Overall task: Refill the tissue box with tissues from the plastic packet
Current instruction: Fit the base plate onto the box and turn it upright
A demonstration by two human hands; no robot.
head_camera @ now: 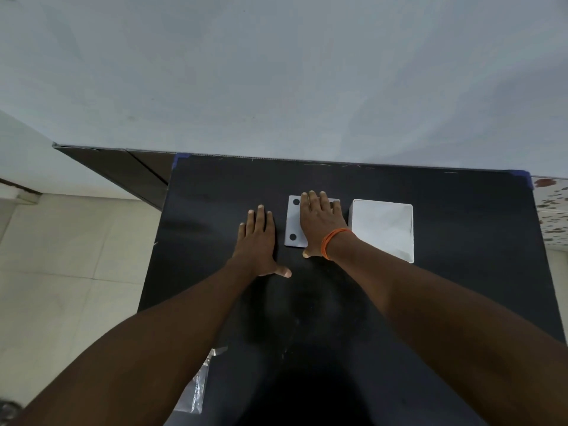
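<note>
A white square tissue box body point(382, 230) stands on the black table point(461, 241) at the right, with its opening facing me. Just left of it lies a flat white panel with two black dots point(294, 219), perhaps the box's base. My right hand point(319, 222), with an orange band at the wrist, lies flat on that panel, fingers spread. My left hand point(259, 241) rests flat on the bare table just left of the panel, holding nothing. A clear plastic packet point(196, 392) lies at the table's near left edge, partly hidden under my left forearm.
A pale wall rises behind the table. Light floor tiles lie to the left, beside a dark low surface point(129, 170) at the back left. A speckled white surface point(551, 210) adjoins the table's right edge.
</note>
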